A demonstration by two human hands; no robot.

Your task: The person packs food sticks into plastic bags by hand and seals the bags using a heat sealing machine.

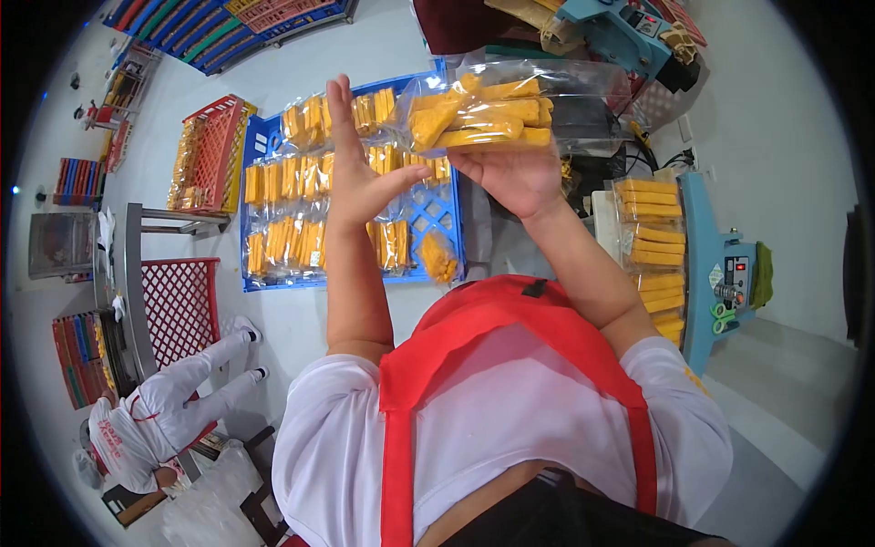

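My right hand [519, 178] holds up a clear plastic bag of thick yellow-orange sticks [483, 114] from below, palm up, its fingers partly hidden by the bag. The loose, clear end of the bag stretches off to the right. My left hand [360, 173] is empty, with fingers straight and thumb spread toward the held bag. Behind that hand lies a blue crate [433, 219] with rows of packed yellow stick bags [287, 173]. One separate bag of yellow pieces [438, 256] rests at the crate's near right corner.
More stick packs [656, 246] line a blue machine [702, 273] on the right, where green scissors [723, 317] lie. Another blue machine [620, 32] stands at the top right. Red crate [219, 155] is at left. A co-worker in white [155, 419] bends at lower left.
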